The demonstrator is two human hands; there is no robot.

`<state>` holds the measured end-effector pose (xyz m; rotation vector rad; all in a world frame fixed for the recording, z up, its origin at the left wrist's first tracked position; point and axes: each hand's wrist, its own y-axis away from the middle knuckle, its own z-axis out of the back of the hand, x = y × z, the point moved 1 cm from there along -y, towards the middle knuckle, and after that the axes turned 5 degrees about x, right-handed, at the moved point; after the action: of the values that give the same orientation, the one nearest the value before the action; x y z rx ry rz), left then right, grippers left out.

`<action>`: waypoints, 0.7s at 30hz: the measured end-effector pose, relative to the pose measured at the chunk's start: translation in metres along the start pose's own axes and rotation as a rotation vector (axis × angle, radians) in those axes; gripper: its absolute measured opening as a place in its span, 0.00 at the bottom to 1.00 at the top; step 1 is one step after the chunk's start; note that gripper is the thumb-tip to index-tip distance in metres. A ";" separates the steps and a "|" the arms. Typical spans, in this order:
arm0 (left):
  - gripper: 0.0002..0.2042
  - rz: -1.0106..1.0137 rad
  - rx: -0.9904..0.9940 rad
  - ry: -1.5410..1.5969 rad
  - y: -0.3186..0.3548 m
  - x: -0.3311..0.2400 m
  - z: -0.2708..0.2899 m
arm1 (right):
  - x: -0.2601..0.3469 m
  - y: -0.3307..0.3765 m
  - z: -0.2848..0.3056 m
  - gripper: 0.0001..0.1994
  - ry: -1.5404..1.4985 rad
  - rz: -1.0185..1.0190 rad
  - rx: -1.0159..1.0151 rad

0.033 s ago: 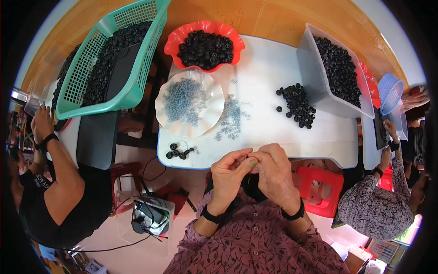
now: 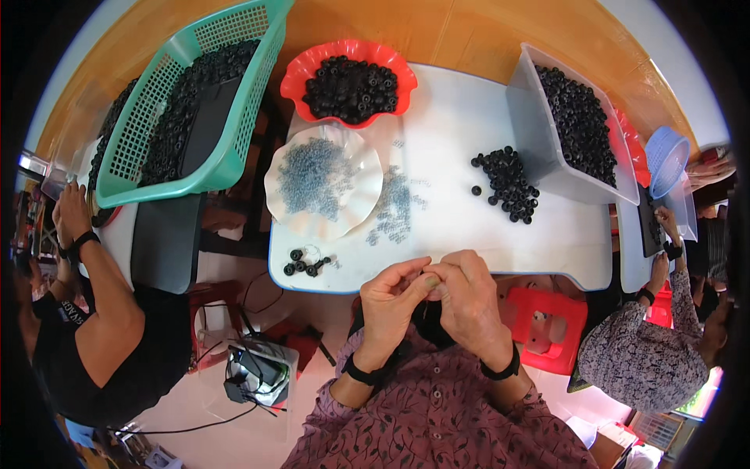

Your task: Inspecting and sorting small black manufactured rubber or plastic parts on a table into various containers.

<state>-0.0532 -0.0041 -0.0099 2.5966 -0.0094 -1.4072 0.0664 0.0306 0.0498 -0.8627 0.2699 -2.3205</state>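
My left hand (image 2: 394, 301) and my right hand (image 2: 471, 303) meet at the near edge of the table, thumbs and forefingers pinched together. Whatever the fingertips hold is too small and too covered to name. Ahead and to the left, a white wavy-rimmed plate (image 2: 361, 215) holds many tiny grey-blue pieces (image 2: 312, 176), perhaps small springs. More of these pieces (image 2: 394, 209) lie loose beside it. Near the left front corner sit several black round parts (image 2: 301, 264). A larger pile of black ring-like parts (image 2: 508, 181) is on the right.
Behind the plate stands a red scalloped bowl (image 2: 293, 82) of black parts. A grey plastic bin (image 2: 539, 129) of them is at the right, a green basket (image 2: 226, 168) at the left. Co-workers sit on both sides. A red stool (image 2: 574, 320) stands below the table.
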 end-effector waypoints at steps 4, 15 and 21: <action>0.13 0.034 0.016 0.011 0.000 0.003 0.001 | -0.001 0.007 -0.002 0.12 -0.042 -0.069 0.019; 0.12 0.055 0.071 -0.089 0.000 0.004 0.003 | 0.002 0.015 -0.001 0.11 -0.141 -0.217 0.070; 0.12 0.047 0.093 -0.068 -0.001 0.002 0.006 | 0.008 0.014 0.000 0.12 -0.359 -0.414 0.017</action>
<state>-0.0573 -0.0042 -0.0152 2.6028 -0.1479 -1.5121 0.0689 0.0144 0.0484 -1.4105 -0.0934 -2.4674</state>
